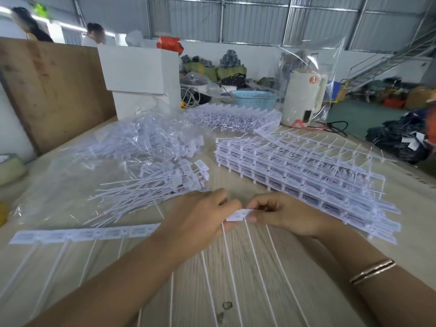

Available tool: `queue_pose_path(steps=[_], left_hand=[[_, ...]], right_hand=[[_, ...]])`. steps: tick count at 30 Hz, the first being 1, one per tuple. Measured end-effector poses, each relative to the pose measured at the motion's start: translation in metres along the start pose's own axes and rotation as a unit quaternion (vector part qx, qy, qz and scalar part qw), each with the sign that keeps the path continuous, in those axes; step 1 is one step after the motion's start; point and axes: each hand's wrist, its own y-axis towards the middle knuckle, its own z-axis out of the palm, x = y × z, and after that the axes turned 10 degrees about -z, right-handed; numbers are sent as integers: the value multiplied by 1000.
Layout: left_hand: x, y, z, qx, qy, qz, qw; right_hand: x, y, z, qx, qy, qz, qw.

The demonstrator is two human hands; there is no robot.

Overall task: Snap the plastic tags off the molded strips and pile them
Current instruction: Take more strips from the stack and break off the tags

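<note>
Both hands meet at the middle of the table, fingers curled and pinching one white molded strip (238, 214) between them. The left hand (200, 215) grips the strip from its left side, thumb and fingertips closed over the tag heads; the right hand (283, 215) pinches the short end of the strip from the right, thumb below and fingers folded over the top. Only a small white section of the strip shows in the gap between the two hands. From that section several long thin tails (254, 260) run toward the camera across the wooden table (295, 291), some passing under the left forearm. The rest of the strip continues out from under the left hand to the left, lying flat as a row of joined rectangular tags (87, 233) with their tails also pointing toward the camera.

A thin bracelet (372, 271) sits on the right forearm.

Just beyond the left hand lies a pile of loose tags (153, 185), heads to the right and tails fanned to the left, resting on clear plastic sheeting (59, 175). Farther back on that sheeting is a larger heap of tags (146, 142). Beyond and to the right of the right hand sits a stack of whole strips (306, 175), layered and running diagonally. Behind it another bundle of strips (233, 116) lies in a clear bag.

At the far edge stand a white box (139, 72), a blue basket (254, 99) and a white cylindrical appliance (304, 97). A roll of tape (10, 168) sits at the left edge.
</note>
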Motion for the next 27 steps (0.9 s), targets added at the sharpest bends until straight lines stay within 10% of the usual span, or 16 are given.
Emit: queue_pose_path(steps=[14,20,27], left_hand=[[2,-8,-2,-5,-103,-156,982],[-4,-4,-5,3,-57,-101,993],[-10,0,-4,-8,-19,-104,994]], right_hand=[[-13,3,7,-192,-100,-91,972],[-13,2,10,-85,-192,-69,975],[8,7,32,-86,-22,-94,992]])
